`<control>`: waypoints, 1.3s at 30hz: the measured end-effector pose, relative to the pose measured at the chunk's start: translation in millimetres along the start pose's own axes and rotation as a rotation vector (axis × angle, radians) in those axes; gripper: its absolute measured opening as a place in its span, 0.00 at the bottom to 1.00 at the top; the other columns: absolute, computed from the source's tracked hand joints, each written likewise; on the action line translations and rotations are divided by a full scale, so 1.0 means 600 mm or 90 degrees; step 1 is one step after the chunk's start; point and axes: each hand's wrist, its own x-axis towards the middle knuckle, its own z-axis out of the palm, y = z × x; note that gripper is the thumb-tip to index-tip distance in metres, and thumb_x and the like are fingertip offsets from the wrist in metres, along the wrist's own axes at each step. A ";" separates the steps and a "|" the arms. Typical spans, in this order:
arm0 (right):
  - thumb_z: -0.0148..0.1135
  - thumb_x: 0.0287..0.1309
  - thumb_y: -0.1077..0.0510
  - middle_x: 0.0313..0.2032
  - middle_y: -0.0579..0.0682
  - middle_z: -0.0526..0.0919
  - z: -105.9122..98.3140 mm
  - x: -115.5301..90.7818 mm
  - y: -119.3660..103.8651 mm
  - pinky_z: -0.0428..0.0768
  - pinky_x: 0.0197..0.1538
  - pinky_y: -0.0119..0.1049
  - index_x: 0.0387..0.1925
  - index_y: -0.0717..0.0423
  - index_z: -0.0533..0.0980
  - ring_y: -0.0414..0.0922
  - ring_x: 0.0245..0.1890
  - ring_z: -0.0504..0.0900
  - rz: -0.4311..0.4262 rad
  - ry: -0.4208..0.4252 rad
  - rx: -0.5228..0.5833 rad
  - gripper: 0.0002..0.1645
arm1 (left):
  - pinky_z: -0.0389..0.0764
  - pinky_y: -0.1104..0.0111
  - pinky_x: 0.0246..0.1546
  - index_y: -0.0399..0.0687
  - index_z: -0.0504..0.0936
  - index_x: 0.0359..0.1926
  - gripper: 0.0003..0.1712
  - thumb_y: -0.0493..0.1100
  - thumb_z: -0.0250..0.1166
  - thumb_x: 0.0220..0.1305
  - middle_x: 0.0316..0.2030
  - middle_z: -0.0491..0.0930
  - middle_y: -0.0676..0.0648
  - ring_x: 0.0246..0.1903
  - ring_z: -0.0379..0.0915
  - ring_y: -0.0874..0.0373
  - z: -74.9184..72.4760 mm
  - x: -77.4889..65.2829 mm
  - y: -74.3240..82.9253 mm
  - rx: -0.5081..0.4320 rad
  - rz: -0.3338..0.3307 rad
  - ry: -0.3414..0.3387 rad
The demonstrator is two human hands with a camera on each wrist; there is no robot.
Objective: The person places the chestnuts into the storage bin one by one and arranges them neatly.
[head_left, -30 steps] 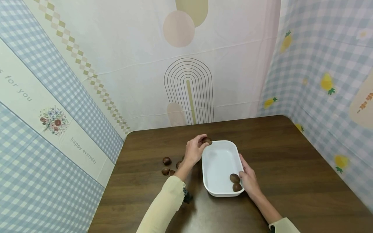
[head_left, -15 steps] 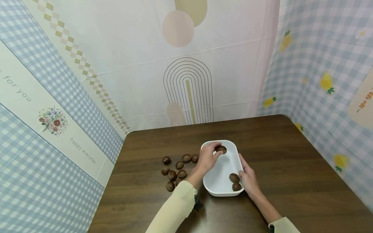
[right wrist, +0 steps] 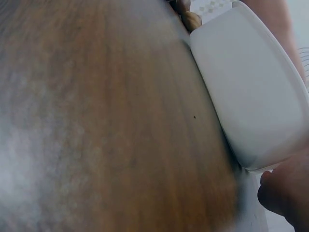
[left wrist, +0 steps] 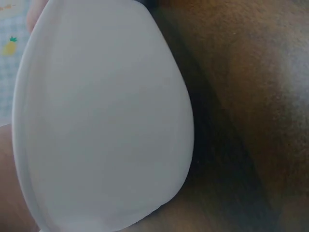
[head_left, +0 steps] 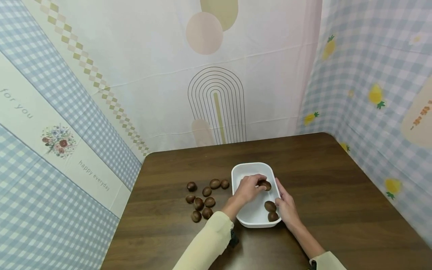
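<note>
Brown and faintly glossy, the chestnut-like nut (head_left: 266, 185) sits at the fingertips of the person's left hand (head_left: 249, 189), inside the far right part of the white tray (head_left: 239, 170). From where I stand, thumb and fingers pinch it from the near and far sides; whether it is a single nut or two close together, and whether it touches the tray floor, I cannot tell. It looks light and hard, with a smooth shell that I would expect to slip or roll if squeezed off-centre. Nothing about it seems fragile. Its widest part, taken between thumb and the first fingers, looks the surest hold.

Nearer the tray's right wall, a pair of nuts (head_left: 271, 211) lies on the floor of the tray, one just beside the other. The tray looks stiff and fairly light, probably plastic or enamel, so I judge it could slide if knocked; its rim and long side offer the best place to steady it. That is where the right hand (head_left: 288, 210) holds it, thumb at the rim and fingers along the outer wall.

Left of the tray, nine loose nuts (head_left: 198, 203) show on the dark wooden table (head_left: 168, 168), some touching, others apart. Pale sleeves (head_left: 209, 240) cover both forearms, and behind the table hangs a white patterned cloth (head_left: 270, 93).
</note>
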 end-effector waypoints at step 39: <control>0.44 0.56 0.78 0.82 0.59 0.53 0.000 0.002 0.000 0.62 0.60 0.19 0.85 0.57 0.51 0.52 0.75 0.59 0.025 0.002 -0.006 0.54 | 0.78 0.77 0.60 0.41 0.81 0.67 0.22 0.34 0.67 0.75 0.64 0.83 0.47 0.61 0.82 0.58 -0.034 0.002 -0.020 -0.089 0.095 -0.119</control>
